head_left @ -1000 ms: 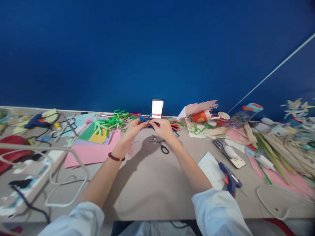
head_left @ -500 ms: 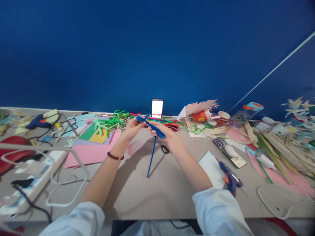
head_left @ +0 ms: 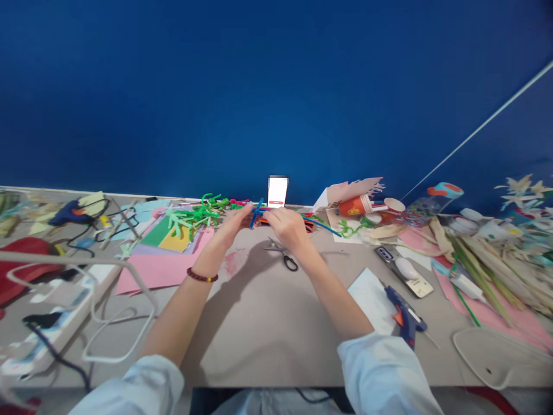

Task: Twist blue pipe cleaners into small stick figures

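Observation:
My left hand (head_left: 234, 222) and my right hand (head_left: 288, 226) meet over the far part of the table, their fingertips pinching a blue pipe cleaner (head_left: 258, 212) between them. Its twisted part stands up between my hands, and a long end runs right behind my right hand. Bundled green pipe cleaner figures (head_left: 192, 216) lie just left of my left hand. Black-handled scissors (head_left: 281, 256) rest on the table below my right hand, not touched. A dark red bead bracelet (head_left: 202, 276) circles my left wrist.
Pink and coloured paper sheets (head_left: 158, 274) lie at left, beside a white power strip (head_left: 52, 305) and a glue gun (head_left: 71, 213). Another blue glue gun (head_left: 404, 314) sits at right, with a red paper cup (head_left: 354, 204) and dried leaves (head_left: 479, 271) beyond. A blue wall stands behind.
The long blue pipe cleaner hung down toward me from my hands; now it lies crosswise, its long end pointing right. My hands have drawn closer together over the twisted part.

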Tool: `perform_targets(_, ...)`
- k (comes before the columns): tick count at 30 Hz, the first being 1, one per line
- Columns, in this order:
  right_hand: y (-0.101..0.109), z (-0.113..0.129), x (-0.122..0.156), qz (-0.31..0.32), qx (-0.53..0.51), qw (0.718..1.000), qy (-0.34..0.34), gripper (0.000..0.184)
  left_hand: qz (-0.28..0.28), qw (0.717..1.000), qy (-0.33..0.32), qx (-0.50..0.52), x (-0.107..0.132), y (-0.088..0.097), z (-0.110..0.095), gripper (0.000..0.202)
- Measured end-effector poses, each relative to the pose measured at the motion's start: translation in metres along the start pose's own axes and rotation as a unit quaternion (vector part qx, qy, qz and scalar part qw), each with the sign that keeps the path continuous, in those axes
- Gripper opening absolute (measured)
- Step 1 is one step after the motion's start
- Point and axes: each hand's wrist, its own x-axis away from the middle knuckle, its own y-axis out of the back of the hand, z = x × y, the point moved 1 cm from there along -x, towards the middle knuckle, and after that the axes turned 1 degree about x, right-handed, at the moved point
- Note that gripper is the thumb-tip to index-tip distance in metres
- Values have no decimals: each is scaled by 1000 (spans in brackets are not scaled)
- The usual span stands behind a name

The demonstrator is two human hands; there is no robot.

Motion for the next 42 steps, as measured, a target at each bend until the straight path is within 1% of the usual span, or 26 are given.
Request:
perform_targets(2,1,0,-1,0,3,1000,21,35,-16,998,-23,-53,3,-3,-2,33)
perform_targets(5,1,-2,-2,-3,-33,999,5,31,-16,994,-55,-98,4,-4,-3,29)
perform_targets(8,-4,-6,-4,-16,-137,989,-45,24,0,992,-77,-103,3,-4,-2,28)
perform_targets(10,-9,-8,-5,-19,-233,966,-107,20,13,991,-95,-97,2,-3,0,27)
perform_targets(11,-11,-10,-5,-12,-286,947,-147,19,17,989,-106,-99,1,-3,1,27)
perform_targets(12,-14,-11,-5,2,-341,920,-191,18,15,987,-119,-109,1,-2,1,27)
perform_targets(14,-17,-13,-5,54,-445,851,-274,19,4,978,-146,-148,1,0,0,25)
perform_targets(16,-18,-15,-3,125,-527,776,-323,21,9,968,-166,-188,1,2,-1,22)
perform_targets(18,-15,-17,0,195,-580,719,-330,24,42,964,-172,-200,2,4,-3,20)
perform_targets(20,-12,-18,2,246,-624,673,-313,27,77,966,-166,-182,4,6,-4,21)
perform_targets(22,-10,-17,3,270,-656,638,-301,28,89,971,-157,-159,5,7,-5,24)
perform_targets(23,-9,-16,3,271,-664,629,-299,29,84,973,-155,-151,6,7,-5,25)
perform_targets(24,-9,-15,2,265,-665,631,-298,29,76,974,-155,-145,5,6,-5,26)
perform_targets(25,-9,-13,0,249,-658,644,-300,28,63,975,-158,-140,5,5,-4,27)
perform_targets(26,-9,-12,-1,224,-642,668,-303,26,48,976,-163,-137,4,5,-4,29)
perform_targets(27,-8,-11,-3,191,-613,703,-306,24,26,976,-168,-135,2,4,-3,31)
perform_targets(28,-7,-10,-4,151,-570,747,-307,23,-2,976,-170,-133,0,4,-3,33)
perform_targets(29,-6,-10,-5,110,-513,797,-298,21,-35,977,-168,-128,-2,4,-2,35)
perform_targets(31,-2,-8,-5,37,-365,897,-246,18,-98,980,-139,-105,-5,6,-1,40)
perform_targets(32,0,-7,-5,11,-281,937,-209,19,-114,983,-114,-87,-6,7,0,42)
perform_targets(33,2,-6,-4,-7,-199,965,-170,20,-114,987,-86,-67,-6,8,0,44)
perform_targets(34,2,-4,-3,-15,-122,983,-133,21,-96,992,-60,-48,-6,8,0,46)
perform_targets(35,2,-3,-3,-14,-54,993,-102,23,-68,996,-43,-33,-5,8,-1,46)
perform_targets(37,-1,-2,-2,1,50,997,-53,26,-8,999,-34,-23,-2,6,-1,38)
perform_targets(39,-4,-2,-1,9,109,994,-8,26,38,998,-43,-26,1,1,-2,31)
perform_targets(42,-7,-4,-2,-2,143,989,27,25,77,996,-49,-19,3,-4,0,40)
